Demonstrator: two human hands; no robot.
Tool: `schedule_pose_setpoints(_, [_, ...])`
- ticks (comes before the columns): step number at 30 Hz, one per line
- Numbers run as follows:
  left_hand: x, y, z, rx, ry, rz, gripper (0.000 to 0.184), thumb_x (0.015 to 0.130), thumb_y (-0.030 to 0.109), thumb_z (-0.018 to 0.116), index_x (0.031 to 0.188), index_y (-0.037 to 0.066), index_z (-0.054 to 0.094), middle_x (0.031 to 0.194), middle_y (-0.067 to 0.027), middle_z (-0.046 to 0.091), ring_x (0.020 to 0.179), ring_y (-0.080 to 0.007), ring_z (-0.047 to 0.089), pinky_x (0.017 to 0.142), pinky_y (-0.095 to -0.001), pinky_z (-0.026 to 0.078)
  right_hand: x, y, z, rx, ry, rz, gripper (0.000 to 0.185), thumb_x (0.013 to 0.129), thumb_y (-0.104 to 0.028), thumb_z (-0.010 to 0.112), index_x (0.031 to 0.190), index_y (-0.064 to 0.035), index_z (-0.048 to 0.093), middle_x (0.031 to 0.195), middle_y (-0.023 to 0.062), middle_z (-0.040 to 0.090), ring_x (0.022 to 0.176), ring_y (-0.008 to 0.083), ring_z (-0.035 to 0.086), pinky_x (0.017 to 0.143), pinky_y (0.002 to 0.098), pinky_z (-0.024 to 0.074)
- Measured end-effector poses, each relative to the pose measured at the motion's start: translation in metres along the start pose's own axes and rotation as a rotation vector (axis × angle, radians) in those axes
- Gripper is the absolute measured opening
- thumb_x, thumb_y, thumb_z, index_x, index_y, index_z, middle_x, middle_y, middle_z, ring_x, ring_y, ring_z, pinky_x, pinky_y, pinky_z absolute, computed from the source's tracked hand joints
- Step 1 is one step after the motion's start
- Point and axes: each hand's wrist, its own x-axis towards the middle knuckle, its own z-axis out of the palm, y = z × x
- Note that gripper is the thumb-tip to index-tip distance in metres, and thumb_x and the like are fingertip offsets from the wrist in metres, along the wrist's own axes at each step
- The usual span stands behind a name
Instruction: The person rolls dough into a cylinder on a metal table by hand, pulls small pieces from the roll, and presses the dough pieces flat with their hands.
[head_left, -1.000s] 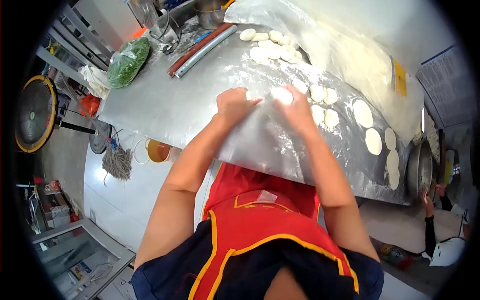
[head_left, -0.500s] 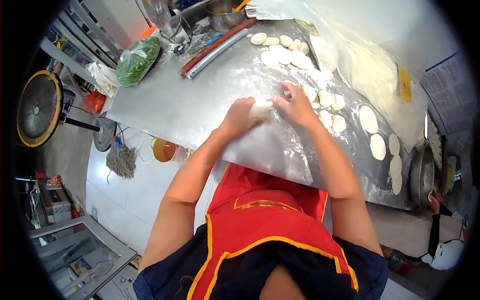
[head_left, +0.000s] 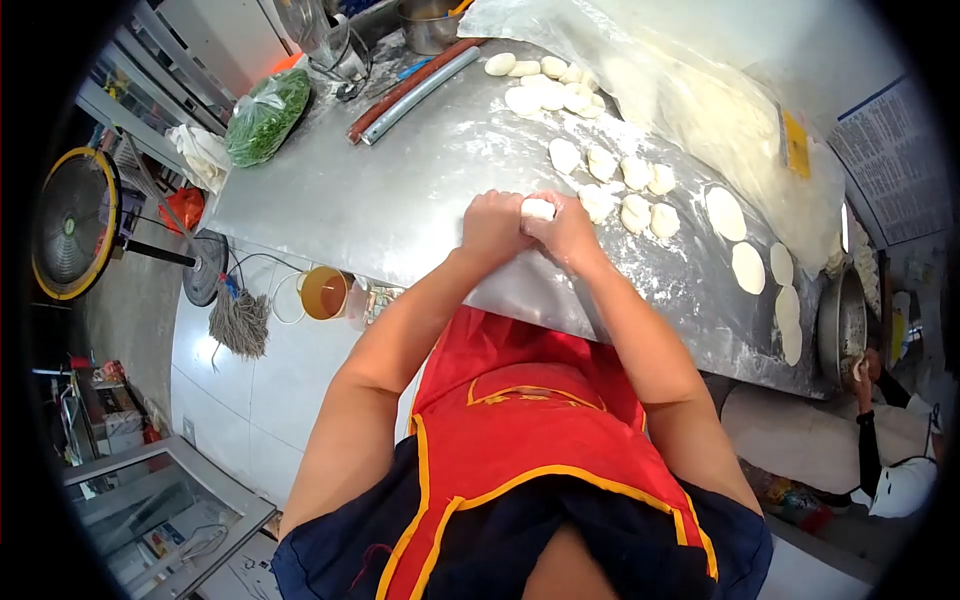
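Over the near part of the metal worktop [head_left: 400,190], my two hands meet around a piece of white dough [head_left: 538,209]. My left hand [head_left: 493,222] is closed around the dough's left side, its fingers curled and hiding much of it. On the other side my right hand [head_left: 566,232] grips the dough, and a rounded white end shows between thumb and forefinger. Just right of my hands lie several lumpy dough pieces [head_left: 636,213] on floured metal. Flattened dough ovals [head_left: 726,213] lie farther right, and more dough rounds [head_left: 550,92] are grouped at the back.
A red-brown rolling pin [head_left: 410,92] and a grey rod [head_left: 420,95] lie at the back left, near a bag of chopped greens [head_left: 268,118]. Plastic sheeting [head_left: 700,100] covers a pale mass behind. At far right, a co-worker's hand [head_left: 860,370] touches a metal pan [head_left: 842,325].
My right hand has come in from the right and closed on the dough beside my left hand. Less of the dough shows now. The view has shifted slightly.
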Motion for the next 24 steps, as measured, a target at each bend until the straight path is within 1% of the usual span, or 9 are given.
schedule_pose_setpoints(1, [-0.001, 0.002, 0.002, 0.028, 0.016, -0.004, 0.03, 0.061, 0.03, 0.078, 0.078, 0.008, 0.066, 0.076, -0.0111, 0.066, 0.074, -0.03, 0.062, 0.067, -0.0411, 0.05, -0.003, -0.002, -0.001, -0.006, 0.007, 0.005, 0.032, 0.074, -0.018, 0.07, 0.1, -0.0014, 0.066, 0.085, 0.0182, 0.069, 0.077, 0.0253, 0.067, 0.07, 0.0346, 0.0521])
schedule_pose_setpoints(3, [-0.002, 0.004, 0.007, 0.085, 0.044, -0.008, 0.026, 0.058, 0.03, 0.078, 0.072, 0.011, 0.067, 0.072, -0.0053, 0.065, 0.072, -0.0249, 0.061, 0.068, -0.037, 0.049, -0.006, -0.006, -0.004, -0.008, 0.006, 0.034, 0.029, 0.075, -0.013, 0.071, 0.102, -0.0035, 0.066, 0.083, 0.0122, 0.069, 0.074, 0.0172, 0.064, 0.067, 0.0309, 0.0514])
schedule_pose_setpoints(4, [-0.001, 0.003, 0.009, 0.089, 0.053, 0.005, 0.024, 0.06, 0.029, 0.077, 0.07, 0.011, 0.067, 0.07, -0.0065, 0.065, 0.07, -0.0265, 0.062, 0.066, -0.0384, 0.049, -0.007, -0.006, -0.005, -0.01, 0.006, 0.049, 0.028, 0.076, -0.011, 0.071, 0.103, -0.0045, 0.066, 0.081, 0.0091, 0.068, 0.073, 0.0131, 0.063, 0.066, 0.029, 0.0511])
schedule_pose_setpoints(10, [0.003, 0.006, 0.007, 0.123, -0.05, 0.054, 0.019, 0.062, 0.03, 0.074, 0.067, 0.012, 0.068, 0.067, -0.0088, 0.066, 0.065, -0.029, 0.063, 0.063, -0.041, 0.05, -0.008, 0.002, -0.004, 0.018, 0.049, 0.001, 0.022, 0.076, -0.01, 0.069, 0.098, -0.0047, 0.067, 0.075, 0.008, 0.065, 0.069, 0.0117, 0.059, 0.061, 0.0283, 0.0483])
schedule_pose_setpoints(13, [0.005, 0.009, 0.005, 0.16, -0.134, 0.017, 0.018, 0.064, 0.031, 0.073, 0.068, 0.013, 0.069, 0.067, -0.0102, 0.066, 0.067, -0.0289, 0.065, 0.063, -0.0408, 0.051, -0.012, -0.005, -0.006, 0.169, 0.014, 0.191, 0.02, 0.073, -0.008, 0.067, 0.092, -0.0017, 0.065, 0.073, 0.007, 0.063, 0.067, 0.0132, 0.057, 0.058, 0.0295, 0.0465])
schedule_pose_setpoints(19, [0.014, -0.006, -0.001, 0.259, -0.235, -0.124, 0.02, 0.072, 0.031, 0.068, 0.07, 0.011, 0.07, 0.068, -0.013, 0.067, 0.072, -0.0312, 0.068, 0.067, -0.0414, 0.053, -0.027, -0.002, -0.013, 0.695, -0.073, 0.202, 0.021, 0.074, -0.002, 0.068, 0.094, 0.0002, 0.066, 0.081, 0.0037, 0.064, 0.071, 0.0117, 0.057, 0.061, 0.0266, 0.0464])
schedule_pose_setpoints(21, [0.022, -0.026, -0.007, 0.268, -0.29, -0.283, 0.025, 0.078, 0.034, 0.065, 0.075, 0.01, 0.071, 0.071, -0.0145, 0.068, 0.074, -0.0322, 0.068, 0.069, -0.0433, 0.053, -0.025, -0.011, -0.029, 0.574, -0.014, 0.131, 0.029, 0.075, -0.004, 0.069, 0.103, 0.0012, 0.064, 0.087, 0.0072, 0.065, 0.076, 0.0139, 0.059, 0.067, 0.029, 0.0484])
schedule_pose_setpoints(22, [0.029, -0.014, -0.033, 0.154, -0.389, -0.376, 0.038, 0.08, 0.042, 0.068, 0.09, 0.005, 0.068, 0.085, -0.0186, 0.069, 0.084, -0.0329, 0.067, 0.075, -0.0425, 0.052, -0.021, -0.012, -0.034, 0.516, 0.021, 0.093, 0.033, 0.076, -0.006, 0.07, 0.107, 0.0017, 0.062, 0.091, 0.0089, 0.066, 0.079, 0.015, 0.061, 0.069, 0.0301, 0.0494])
schedule_pose_setpoints(24, [0.026, -0.01, -0.041, 0.082, -0.35, -0.349, 0.047, 0.077, 0.044, 0.073, 0.097, 0.003, 0.065, 0.094, -0.0192, 0.067, 0.093, -0.0319, 0.064, 0.08, -0.0416, 0.051, 0.002, 0.003, -0.032, 0.22, 0.084, -0.017, 0.041, 0.078, -0.011, 0.07, 0.115, 0.0023, 0.057, 0.101, 0.0155, 0.065, 0.088, 0.0205, 0.063, 0.076, 0.0346, 0.0504])
